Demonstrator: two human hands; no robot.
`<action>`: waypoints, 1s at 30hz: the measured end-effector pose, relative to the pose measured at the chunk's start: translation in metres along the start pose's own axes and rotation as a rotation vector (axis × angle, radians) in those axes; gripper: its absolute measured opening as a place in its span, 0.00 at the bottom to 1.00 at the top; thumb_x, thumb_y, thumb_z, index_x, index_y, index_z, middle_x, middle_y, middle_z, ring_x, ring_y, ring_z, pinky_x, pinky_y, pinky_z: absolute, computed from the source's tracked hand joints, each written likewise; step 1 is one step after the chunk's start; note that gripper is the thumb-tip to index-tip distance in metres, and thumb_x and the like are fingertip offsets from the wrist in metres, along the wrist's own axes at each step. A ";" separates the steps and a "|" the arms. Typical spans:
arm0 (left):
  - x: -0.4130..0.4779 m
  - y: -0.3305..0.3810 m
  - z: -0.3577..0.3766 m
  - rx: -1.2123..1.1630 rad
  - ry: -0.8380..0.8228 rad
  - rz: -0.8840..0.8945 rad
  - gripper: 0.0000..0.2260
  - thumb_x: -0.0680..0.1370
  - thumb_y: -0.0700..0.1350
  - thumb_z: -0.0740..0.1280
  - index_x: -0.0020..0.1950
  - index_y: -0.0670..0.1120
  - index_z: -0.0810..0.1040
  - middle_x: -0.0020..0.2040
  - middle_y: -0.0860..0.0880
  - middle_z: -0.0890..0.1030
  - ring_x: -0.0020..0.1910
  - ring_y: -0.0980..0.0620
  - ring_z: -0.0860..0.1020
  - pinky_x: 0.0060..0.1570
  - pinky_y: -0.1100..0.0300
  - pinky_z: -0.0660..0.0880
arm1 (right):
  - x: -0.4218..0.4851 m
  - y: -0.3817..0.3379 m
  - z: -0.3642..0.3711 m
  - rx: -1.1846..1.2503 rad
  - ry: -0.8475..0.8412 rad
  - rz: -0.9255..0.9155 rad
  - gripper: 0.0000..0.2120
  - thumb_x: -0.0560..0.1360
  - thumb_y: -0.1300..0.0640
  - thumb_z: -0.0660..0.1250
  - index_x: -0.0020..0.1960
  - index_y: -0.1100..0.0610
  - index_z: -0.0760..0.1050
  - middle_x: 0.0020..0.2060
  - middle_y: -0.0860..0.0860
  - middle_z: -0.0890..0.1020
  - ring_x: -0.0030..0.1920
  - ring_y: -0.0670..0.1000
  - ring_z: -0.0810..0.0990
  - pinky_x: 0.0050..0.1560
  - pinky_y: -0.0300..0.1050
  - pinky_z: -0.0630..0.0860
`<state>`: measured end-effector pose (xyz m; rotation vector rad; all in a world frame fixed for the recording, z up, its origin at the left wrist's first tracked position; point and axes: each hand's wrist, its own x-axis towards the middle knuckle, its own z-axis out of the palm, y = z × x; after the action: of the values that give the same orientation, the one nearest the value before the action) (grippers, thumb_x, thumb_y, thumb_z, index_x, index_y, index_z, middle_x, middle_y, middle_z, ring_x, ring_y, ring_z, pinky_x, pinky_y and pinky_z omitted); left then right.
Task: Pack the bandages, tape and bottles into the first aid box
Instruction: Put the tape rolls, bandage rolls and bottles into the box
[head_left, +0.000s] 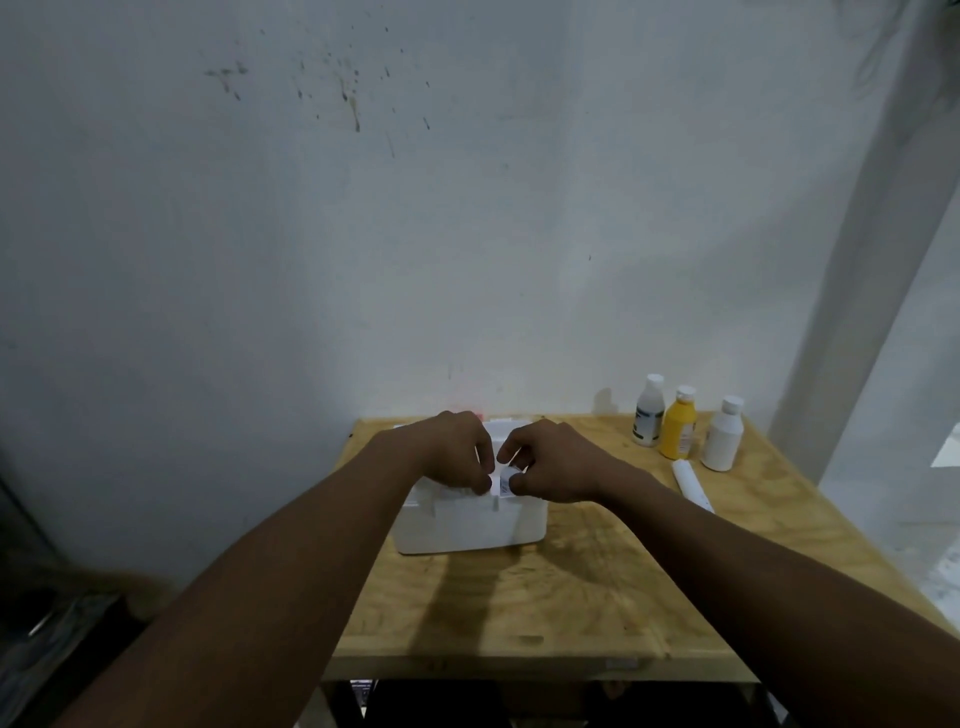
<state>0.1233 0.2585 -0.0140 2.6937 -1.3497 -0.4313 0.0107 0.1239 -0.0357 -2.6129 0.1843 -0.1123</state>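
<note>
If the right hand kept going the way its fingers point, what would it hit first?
The right hand points left, pinching a small white packet above the box. Going on, it would probably meet the left hand just beyond the packet, though depth is unclear.

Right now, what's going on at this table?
A person is packing a white first aid box on a wooden table. The left hand and right hand both pinch a small white packet over the box's near edge. A labelled white bottle, a yellow bottle and a plain white bottle stand at the far right, a white tube lying beside them, not yet packed.
</note>
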 end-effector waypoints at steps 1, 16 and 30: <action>0.000 0.001 -0.002 0.001 -0.004 0.000 0.15 0.71 0.49 0.75 0.58 0.51 0.84 0.57 0.50 0.81 0.55 0.50 0.79 0.59 0.52 0.78 | 0.000 0.001 -0.001 0.010 0.005 0.003 0.18 0.71 0.56 0.72 0.60 0.56 0.79 0.56 0.52 0.83 0.53 0.50 0.81 0.55 0.44 0.79; -0.001 0.001 -0.011 -0.055 0.006 -0.018 0.16 0.72 0.47 0.74 0.59 0.51 0.84 0.52 0.52 0.77 0.51 0.51 0.76 0.49 0.59 0.75 | -0.002 -0.001 -0.001 0.176 0.051 0.022 0.15 0.69 0.64 0.69 0.54 0.55 0.81 0.45 0.52 0.86 0.47 0.50 0.84 0.49 0.46 0.81; -0.001 0.003 -0.009 -0.072 0.026 -0.010 0.13 0.74 0.46 0.73 0.58 0.51 0.83 0.54 0.52 0.76 0.53 0.49 0.77 0.55 0.55 0.77 | -0.001 0.002 0.002 0.154 0.079 0.046 0.12 0.71 0.57 0.72 0.55 0.55 0.81 0.40 0.45 0.81 0.41 0.44 0.80 0.44 0.38 0.75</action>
<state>0.1231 0.2578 -0.0046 2.6399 -1.2888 -0.4354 0.0093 0.1231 -0.0382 -2.4515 0.2531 -0.2058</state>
